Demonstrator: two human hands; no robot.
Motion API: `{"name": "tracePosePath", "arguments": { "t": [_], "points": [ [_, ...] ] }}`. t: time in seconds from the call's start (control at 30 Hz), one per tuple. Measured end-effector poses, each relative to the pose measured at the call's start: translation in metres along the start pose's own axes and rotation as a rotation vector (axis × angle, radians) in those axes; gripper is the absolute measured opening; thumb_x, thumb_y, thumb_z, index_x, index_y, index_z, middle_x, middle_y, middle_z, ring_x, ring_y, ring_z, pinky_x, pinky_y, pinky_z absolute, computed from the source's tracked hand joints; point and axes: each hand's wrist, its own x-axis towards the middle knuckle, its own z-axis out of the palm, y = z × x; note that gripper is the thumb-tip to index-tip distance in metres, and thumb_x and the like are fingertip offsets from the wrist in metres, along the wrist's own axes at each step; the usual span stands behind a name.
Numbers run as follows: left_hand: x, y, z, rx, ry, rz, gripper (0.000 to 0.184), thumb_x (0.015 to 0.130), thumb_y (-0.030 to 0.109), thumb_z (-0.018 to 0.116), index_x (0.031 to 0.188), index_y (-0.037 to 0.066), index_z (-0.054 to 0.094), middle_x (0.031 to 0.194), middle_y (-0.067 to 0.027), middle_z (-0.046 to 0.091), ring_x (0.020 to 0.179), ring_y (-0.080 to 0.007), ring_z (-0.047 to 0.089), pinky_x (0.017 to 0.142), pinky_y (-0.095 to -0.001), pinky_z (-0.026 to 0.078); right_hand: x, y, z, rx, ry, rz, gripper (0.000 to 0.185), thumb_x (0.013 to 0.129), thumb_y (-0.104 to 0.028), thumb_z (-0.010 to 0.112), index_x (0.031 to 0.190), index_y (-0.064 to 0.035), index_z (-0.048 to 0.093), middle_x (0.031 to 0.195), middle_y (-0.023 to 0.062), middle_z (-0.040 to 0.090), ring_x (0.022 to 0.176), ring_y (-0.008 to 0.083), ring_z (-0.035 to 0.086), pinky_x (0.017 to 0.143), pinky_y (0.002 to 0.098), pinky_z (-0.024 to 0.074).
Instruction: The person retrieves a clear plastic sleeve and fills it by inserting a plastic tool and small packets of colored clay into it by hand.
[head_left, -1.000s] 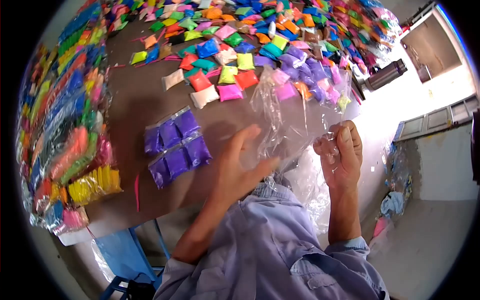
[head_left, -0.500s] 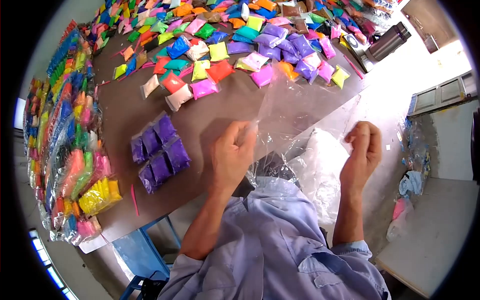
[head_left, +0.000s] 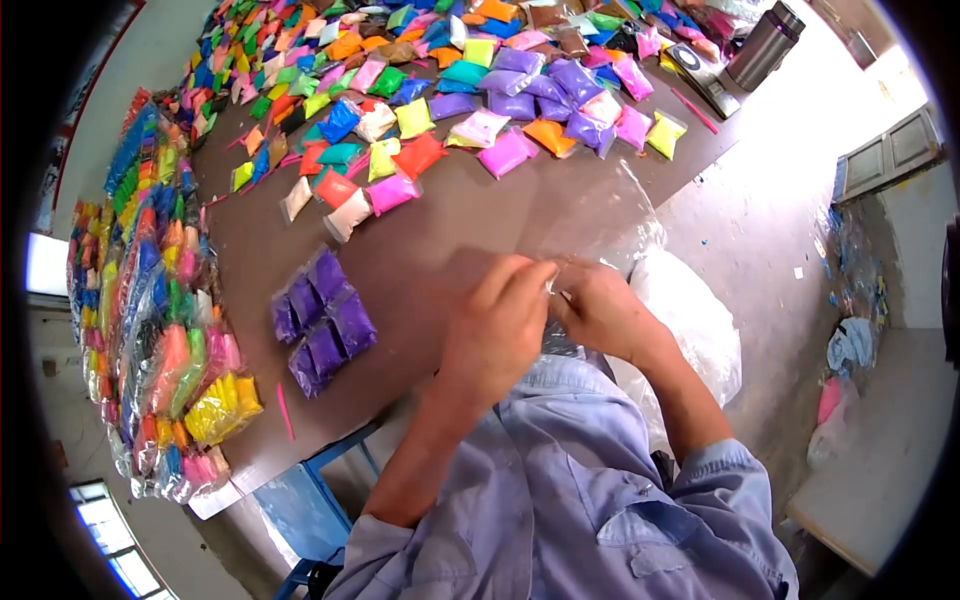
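Observation:
Close together above the table's near edge, my left hand (head_left: 500, 318) and my right hand (head_left: 608, 308) both pinch the edge of a clear plastic bag (head_left: 625, 205). The bag's film spreads away from me over the table and is hard to make out against it. My fingertips are partly blurred. To the left of my left hand lies a block of several purple packets (head_left: 325, 325), set side by side in rows.
Colourful packets (head_left: 420, 155) cover the far table (head_left: 430, 240). Filled bags (head_left: 170, 300) line the left edge beside a pink stick (head_left: 285, 412). A metal flask (head_left: 765, 48) and scale (head_left: 700, 75) stand far right. A white plastic sack (head_left: 690, 310) hangs by my right forearm.
My right hand has moved left to meet my left hand, which has shifted slightly right. The bag, stretched between them before, now hangs loosely beyond my fingers. The view has turned a little.

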Motion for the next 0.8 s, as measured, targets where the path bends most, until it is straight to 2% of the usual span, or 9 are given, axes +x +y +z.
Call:
{"name": "tracePosePath", "arguments": {
  "t": [0.03, 0.1, 0.13, 0.23, 0.33, 0.5, 0.63, 0.7, 0.8],
  "points": [
    [-0.003, -0.002, 0.002, 0.011, -0.017, 0.051, 0.023, 0.093, 0.004, 0.076, 0.116, 0.004, 0.073, 0.115, -0.0115, 0.07, 0.093, -0.0313, 0.074, 0.077, -0.0402, 0.06, 0.001, -0.001, 0.001, 0.002, -0.006, -0.009, 0.029, 0.097, -0.007, 0.068, 0.125, -0.0014, 0.07, 0.101, 0.0201, 0.071, 0.088, 0.0411, 0.07, 0.078, 0.0444, 0.0582],
    [-0.008, -0.003, 0.0, 0.038, -0.051, 0.065, 0.033, 0.091, 0.003, 0.077, 0.123, 0.004, 0.07, 0.123, -0.011, 0.068, 0.1, -0.0317, 0.073, 0.081, -0.0394, 0.061, -0.003, -0.008, 0.002, 0.452, 0.092, 0.221, 0.034, 0.099, -0.005, 0.066, 0.132, 0.0008, 0.067, 0.105, 0.0196, 0.074, 0.088, 0.0309, 0.073, 0.078, 0.0402, 0.0574],
    [-0.009, -0.001, 0.0, 0.062, -0.036, 0.087, 0.035, 0.091, 0.005, 0.077, 0.124, 0.004, 0.069, 0.124, -0.0109, 0.068, 0.1, -0.0324, 0.073, 0.082, -0.0408, 0.061, -0.002, -0.002, 0.01, 0.584, 0.144, 0.188, 0.034, 0.104, -0.005, 0.062, 0.137, 0.0024, 0.064, 0.109, 0.0151, 0.077, 0.09, 0.0181, 0.071, 0.078, 0.0337, 0.0569],
    [-0.01, -0.001, 0.0, 0.119, 0.06, 0.117, 0.039, 0.09, 0.007, 0.079, 0.126, 0.004, 0.068, 0.126, -0.0108, 0.067, 0.102, -0.034, 0.072, 0.085, -0.0429, 0.061, 0.004, -0.008, 0.004, 0.75, 0.018, 0.3, 0.033, 0.108, -0.008, 0.059, 0.139, 0.0018, 0.063, 0.113, 0.008, 0.075, 0.097, 0.012, 0.068, 0.08, 0.0294, 0.0572],
    [-0.021, -0.013, 0.003, 0.163, 0.188, 0.051, 0.04, 0.088, 0.01, 0.082, 0.125, 0.005, 0.069, 0.125, -0.0108, 0.067, 0.103, -0.0353, 0.072, 0.086, -0.0441, 0.06, 0.013, -0.014, 0.008, 0.924, 0.076, 0.399, 0.031, 0.109, -0.008, 0.059, 0.138, 0.0017, 0.063, 0.115, 0.0048, 0.072, 0.099, 0.0088, 0.065, 0.082, 0.0261, 0.0558],
    [-0.051, -0.033, 0.012, 0.137, 0.169, -0.158, 0.034, 0.088, 0.009, 0.081, 0.12, 0.005, 0.07, 0.115, -0.01, 0.069, 0.1, -0.0344, 0.071, 0.084, -0.0437, 0.059, 0.012, 0.005, 0.031, 1.008, -0.005, 0.303, 0.036, 0.11, -0.014, 0.06, 0.143, 0.0004, 0.062, 0.12, 0.0039, 0.069, 0.108, 0.0114, 0.065, 0.093, 0.0317, 0.0546],
    [-0.041, -0.029, 0.006, 0.317, 0.183, 0.067, 0.028, 0.087, 0.002, 0.074, 0.115, 0.005, 0.071, 0.107, -0.0082, 0.067, 0.095, -0.0293, 0.069, 0.081, -0.0406, 0.059, 0.019, -0.027, 0.025, 0.96, 0.059, 0.345, 0.035, 0.112, -0.021, 0.056, 0.139, 0.0006, 0.063, 0.126, 0.0073, 0.07, 0.112, 0.0144, 0.067, 0.096, 0.033, 0.0557],
    [-0.037, -0.024, 0.003, 0.326, 0.069, 0.164, 0.027, 0.088, 0.003, 0.07, 0.114, 0.003, 0.072, 0.108, -0.008, 0.066, 0.098, -0.0277, 0.067, 0.083, -0.0389, 0.058, 0.024, -0.032, 0.03, 0.906, 0.106, 0.399, 0.036, 0.113, -0.022, 0.055, 0.138, 0.0007, 0.064, 0.128, 0.0089, 0.07, 0.115, 0.0164, 0.068, 0.097, 0.0341, 0.0564],
    [-0.046, -0.02, 0.001, 0.31, 0.024, 0.148, 0.026, 0.089, 0.005, 0.068, 0.115, 0.001, 0.071, 0.11, -0.0093, 0.066, 0.1, -0.0278, 0.066, 0.085, -0.0387, 0.057, 0.034, -0.024, 0.037, 1.379, 0.373, 0.51, 0.034, 0.116, -0.023, 0.049, 0.138, 0.0003, 0.06, 0.128, 0.0153, 0.071, 0.113, 0.0248, 0.072, 0.096, 0.0389, 0.0591]
  ]
}}
